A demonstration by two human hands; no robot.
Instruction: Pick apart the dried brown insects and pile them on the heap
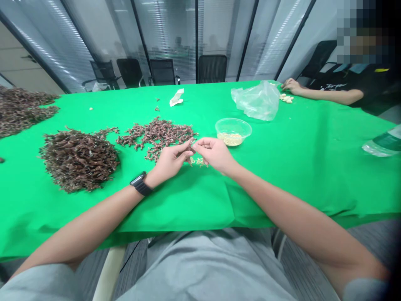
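Observation:
My left hand (174, 161), with a dark watch (141, 183) on its wrist, pinches a small brown dried piece (190, 146) at the fingertips. The fingers of my right hand (214, 154) are closed on the same piece, mostly hidden between the hands. Beneath them lie scattered pale yellow bits (199, 161) on the green cloth. Just behind my left hand spreads a loose heap of reddish-brown knobbly pieces (163, 133). Beyond my right hand stands a clear round plastic tub (219, 125) with small pale bits (230, 139) at its bottom.
A big brown twiggy pile (79, 159) sits at left, another pile (23, 108) farther left. Behind the tub lies a crumpled plastic bag (258, 100); a white scrap (177, 97) is at the back. A co-worker's hand (293, 86) touches pale pieces (286, 98). A bottle (384, 142) lies right.

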